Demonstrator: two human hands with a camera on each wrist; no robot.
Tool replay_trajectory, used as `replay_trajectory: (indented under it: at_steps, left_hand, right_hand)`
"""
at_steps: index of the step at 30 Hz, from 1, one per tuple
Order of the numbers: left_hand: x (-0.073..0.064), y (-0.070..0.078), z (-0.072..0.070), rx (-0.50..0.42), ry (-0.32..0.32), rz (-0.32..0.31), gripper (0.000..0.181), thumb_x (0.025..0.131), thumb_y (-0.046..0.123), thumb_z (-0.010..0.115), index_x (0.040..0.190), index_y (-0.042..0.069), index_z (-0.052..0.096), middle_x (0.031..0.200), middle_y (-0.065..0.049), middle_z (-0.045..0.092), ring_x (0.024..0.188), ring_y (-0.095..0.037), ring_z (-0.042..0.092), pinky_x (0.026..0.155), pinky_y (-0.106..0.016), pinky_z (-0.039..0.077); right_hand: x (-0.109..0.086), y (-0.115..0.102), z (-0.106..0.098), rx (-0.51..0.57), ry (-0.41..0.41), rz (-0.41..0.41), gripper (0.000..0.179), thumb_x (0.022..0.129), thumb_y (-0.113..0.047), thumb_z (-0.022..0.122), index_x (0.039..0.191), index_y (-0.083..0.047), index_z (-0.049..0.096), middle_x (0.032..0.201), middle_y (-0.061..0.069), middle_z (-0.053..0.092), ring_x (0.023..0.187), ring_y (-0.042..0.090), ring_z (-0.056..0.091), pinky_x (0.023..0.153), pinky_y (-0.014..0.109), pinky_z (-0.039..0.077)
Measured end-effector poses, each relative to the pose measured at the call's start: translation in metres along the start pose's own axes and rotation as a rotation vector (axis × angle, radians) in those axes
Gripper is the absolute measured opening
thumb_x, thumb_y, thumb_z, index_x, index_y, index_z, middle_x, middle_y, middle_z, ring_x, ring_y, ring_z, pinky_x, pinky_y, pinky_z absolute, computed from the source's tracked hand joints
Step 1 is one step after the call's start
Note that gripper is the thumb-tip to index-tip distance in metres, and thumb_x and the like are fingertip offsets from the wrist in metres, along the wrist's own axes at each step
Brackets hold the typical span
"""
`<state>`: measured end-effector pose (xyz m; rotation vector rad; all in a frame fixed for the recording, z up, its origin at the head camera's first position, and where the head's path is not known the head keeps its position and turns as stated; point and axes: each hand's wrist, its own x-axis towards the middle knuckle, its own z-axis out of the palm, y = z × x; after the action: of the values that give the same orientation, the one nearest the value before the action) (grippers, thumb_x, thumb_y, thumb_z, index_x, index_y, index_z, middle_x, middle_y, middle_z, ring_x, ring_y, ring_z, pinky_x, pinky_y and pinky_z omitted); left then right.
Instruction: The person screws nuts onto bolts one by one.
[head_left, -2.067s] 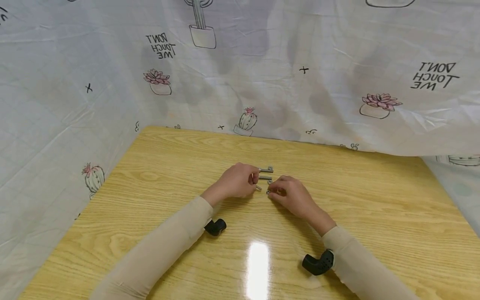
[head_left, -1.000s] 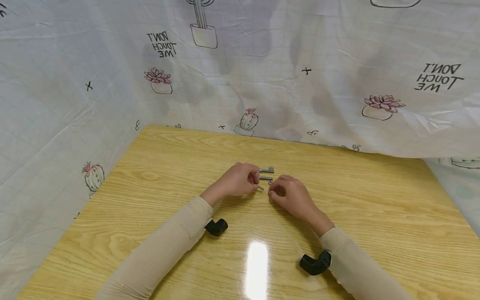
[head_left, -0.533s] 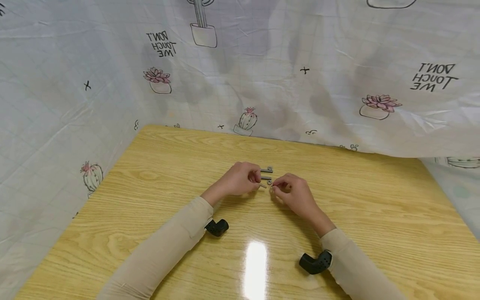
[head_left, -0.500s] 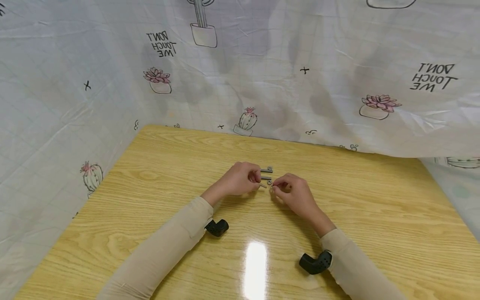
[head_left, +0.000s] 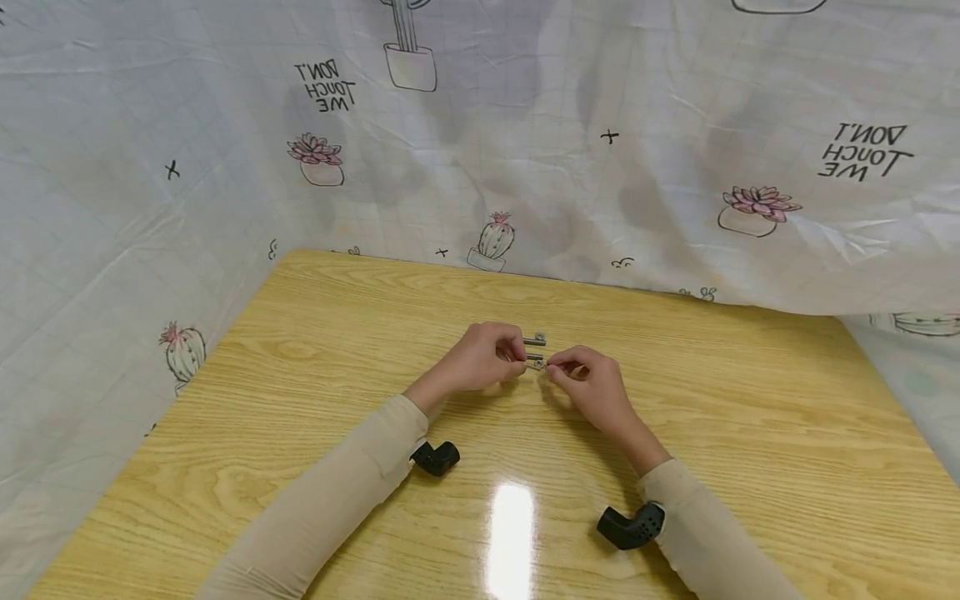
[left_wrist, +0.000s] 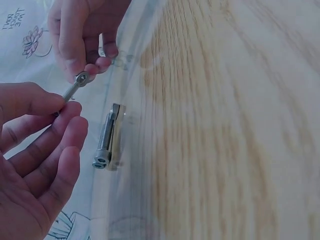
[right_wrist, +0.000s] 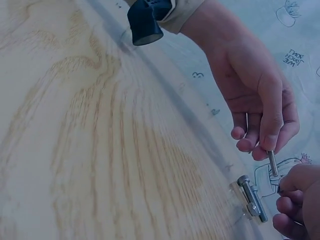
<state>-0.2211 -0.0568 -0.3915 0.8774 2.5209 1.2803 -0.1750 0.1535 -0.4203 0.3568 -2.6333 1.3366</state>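
In the left wrist view, my left hand (left_wrist: 35, 160) pinches a metal bolt (left_wrist: 71, 92) between thumb and fingers, its threaded shank sticking out. At the tip of that shank is a small nut (left_wrist: 81, 78), pinched by the thumb and index finger of my right hand (left_wrist: 87, 35). The head view has the left hand (head_left: 483, 358) and right hand (head_left: 592, 383) almost meeting above the table. The right wrist view shows the bolt (right_wrist: 273, 163) pointing from the left fingers toward the right hand (right_wrist: 302, 195). The bolt's head is hidden in the left fingers.
Two more bolts lie side by side just beyond the hands, a far one (head_left: 535, 342) and a near one (head_left: 533, 357). A loose nut (head_left: 540, 336) rests by the far bolt. The wooden table (head_left: 360, 500) ends at a patterned cloth backdrop (head_left: 562, 167).
My right hand has picked the nut up from the table and raised it to the bolt's tip. The left hand has shifted slightly right, tilting the bolt toward the nut.
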Motion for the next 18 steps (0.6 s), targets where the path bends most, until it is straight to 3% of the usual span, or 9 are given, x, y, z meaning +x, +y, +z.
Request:
replay_trajectory:
  at_steps: [18]
  left_hand:
    - [-0.0001, 0.0051, -0.0001, -0.114, 0.031, -0.035, 0.009, 0.086, 0.009, 0.071, 0.081, 0.013, 0.065, 0.083, -0.001, 0.071, 0.072, -0.009, 0.066, 0.068, -0.024, 0.055]
  right_hand:
    - [0.003, -0.0018, -0.0034, 0.15, 0.024, 0.105, 0.02, 0.094, -0.024, 0.065, 0.105, -0.009, 0.071, 0.099, 0.01, 0.071, 0.083, 0.009, 0.062, 0.075, 0.019, 0.051]
